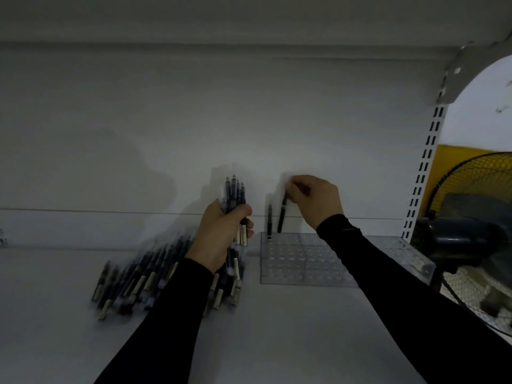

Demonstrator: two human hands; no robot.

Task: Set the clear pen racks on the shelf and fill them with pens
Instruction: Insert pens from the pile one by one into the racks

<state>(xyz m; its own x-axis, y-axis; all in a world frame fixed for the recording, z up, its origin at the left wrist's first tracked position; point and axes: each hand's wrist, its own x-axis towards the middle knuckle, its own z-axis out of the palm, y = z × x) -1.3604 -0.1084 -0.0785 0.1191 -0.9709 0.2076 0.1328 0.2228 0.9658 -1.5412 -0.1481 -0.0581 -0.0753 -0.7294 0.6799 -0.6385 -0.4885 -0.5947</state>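
Note:
A clear pen rack (302, 261) with rows of holes lies on the white shelf (277, 328), against the back wall. One dark pen (269, 221) stands upright in its far left corner hole. My right hand (315, 198) pinches the top of a second dark pen (282, 214) and holds it upright just right of the first, its lower end at the rack's back row. My left hand (221, 231) grips a bundle of several dark pens (235, 195), tips up, left of the rack. A second clear rack (401, 253) sits to the right, partly hidden by my right sleeve.
A heap of loose dark pens (144, 278) lies on the shelf at the left, under my left forearm. A slotted shelf upright (421, 167) marks the right end. Beyond it stand a black fan (471, 231) and a yellow object (454, 156). Another shelf hangs overhead.

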